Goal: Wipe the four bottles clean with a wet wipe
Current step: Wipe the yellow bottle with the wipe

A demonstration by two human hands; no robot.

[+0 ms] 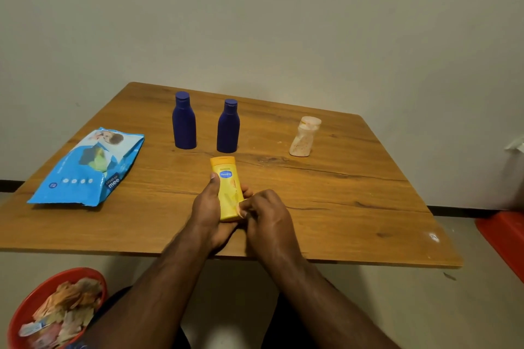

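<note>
My left hand (208, 207) grips a yellow lotion bottle (225, 176), held tilted above the wooden table (354, 193), thumb along its left side. Against the bottle's lower right side, my right hand (266, 215) pinches a small crumpled wet wipe (240, 208), mostly hidden by the fingers. Two dark blue bottles (184, 125) (228, 127) stand upright at the back of the table. A stained whitish bottle (304, 137) stands to their right.
A blue pack of wet wipes (85, 176) lies on the table's left side. A red bin (34, 300) with used wipes sits on the floor at lower left. A red object (504, 238) is at the right edge.
</note>
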